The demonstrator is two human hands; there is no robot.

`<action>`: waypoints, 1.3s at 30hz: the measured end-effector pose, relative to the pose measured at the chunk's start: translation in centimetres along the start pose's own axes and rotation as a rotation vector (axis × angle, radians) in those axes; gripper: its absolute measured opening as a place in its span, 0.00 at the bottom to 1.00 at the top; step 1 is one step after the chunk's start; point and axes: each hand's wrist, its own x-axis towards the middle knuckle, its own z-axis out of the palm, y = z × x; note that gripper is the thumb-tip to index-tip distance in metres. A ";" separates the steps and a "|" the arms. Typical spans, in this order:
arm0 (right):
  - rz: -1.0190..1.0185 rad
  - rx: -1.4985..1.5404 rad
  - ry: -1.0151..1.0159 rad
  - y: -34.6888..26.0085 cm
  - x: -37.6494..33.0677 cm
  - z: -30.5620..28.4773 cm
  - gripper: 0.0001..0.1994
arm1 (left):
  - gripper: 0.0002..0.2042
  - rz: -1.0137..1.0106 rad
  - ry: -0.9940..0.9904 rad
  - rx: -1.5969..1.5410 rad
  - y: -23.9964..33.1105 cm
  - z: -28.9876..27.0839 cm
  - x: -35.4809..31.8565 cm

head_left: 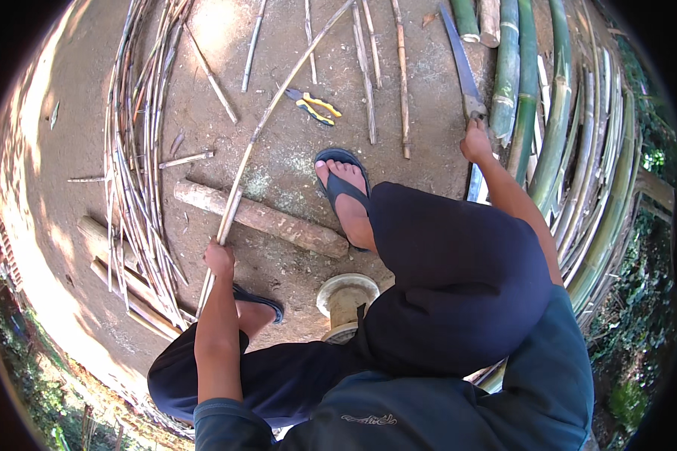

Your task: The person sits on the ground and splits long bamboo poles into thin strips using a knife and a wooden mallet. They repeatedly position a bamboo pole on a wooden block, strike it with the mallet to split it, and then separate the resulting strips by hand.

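The left hand (pixel 220 258) was closed round the long cane (pixel 257 135) toward its lower end, the length slanting up over the dirt ground (pixel 436 113) and crossing the log (pixel 278 224) near its left end — whether it touched the bark, I could not tell from above. It looked light and fairly stiff, perhaps whippy at its far tip and slick enough to roll in a loose hold, so a grasp nearer mid-length would have balanced better. The right hand (pixel 476 143), toward the ground's right edge beside the green bamboo (pixel 506 75), gripped the saw (pixel 459 60) by its handle — the safest place, its thin blade seeming apt to flex.
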 end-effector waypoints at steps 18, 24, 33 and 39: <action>0.445 0.078 0.059 -7.4 5.1 -4.1 0.27 | 0.10 -0.088 0.056 -0.072 -0.7 0.0 -1.5; 0.460 1.124 0.180 -5.4 6.9 -8.6 0.18 | 0.12 -0.053 0.083 -0.041 -0.6 0.8 -0.6; 0.047 1.386 0.132 -14.4 -4.0 -35.3 0.07 | 0.09 -0.006 0.014 -0.161 -0.7 -0.8 -1.0; -0.193 1.127 0.232 -28.3 -21.3 -39.4 0.13 | 0.10 -0.024 0.018 -0.153 -1.0 0.5 -0.9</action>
